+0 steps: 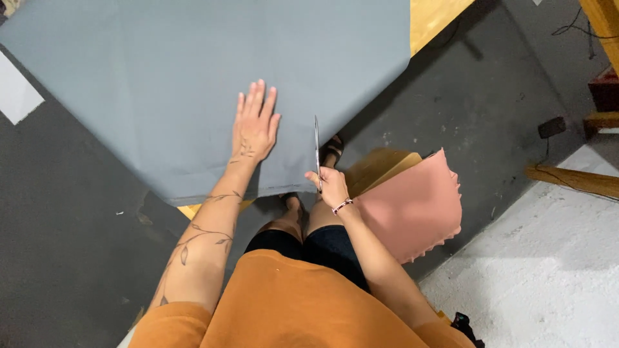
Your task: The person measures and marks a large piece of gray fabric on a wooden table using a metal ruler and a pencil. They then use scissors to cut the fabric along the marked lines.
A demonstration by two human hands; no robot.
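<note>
Orange fabric of the person's own garment [290, 303] filled the bottom of the view, with dark shorts [322, 245] and bare knees just beyond it. From there the two forearms reached forward to a large sheet of smooth grey-blue cloth [161, 77], which lay spread over a yellow wooden tabletop [435, 16] and hung past its near edge. The left hand [255, 125] lay flat on the cloth, palm down, fingers straight and close together, holding nothing. The right hand [330, 187] was closed around the handles of a pair of long metal scissors [317, 151], gripped at the cloth's near edge. The blades pointed away from the person and ran just beside the left hand, apart from it; whether they stood open or together could not be told. A beaded bracelet [342, 206] circled the right wrist.

To the right of the right hand, a piece of pink cloth with a zigzag-cut edge [416, 209] rested on a lower wooden surface [377, 167]. A sandalled foot [332, 151] showed beneath the grey-blue cloth's edge. Dark grey floor [503, 103] lay around, meeting a paler concrete patch [548, 283] at lower right.
</note>
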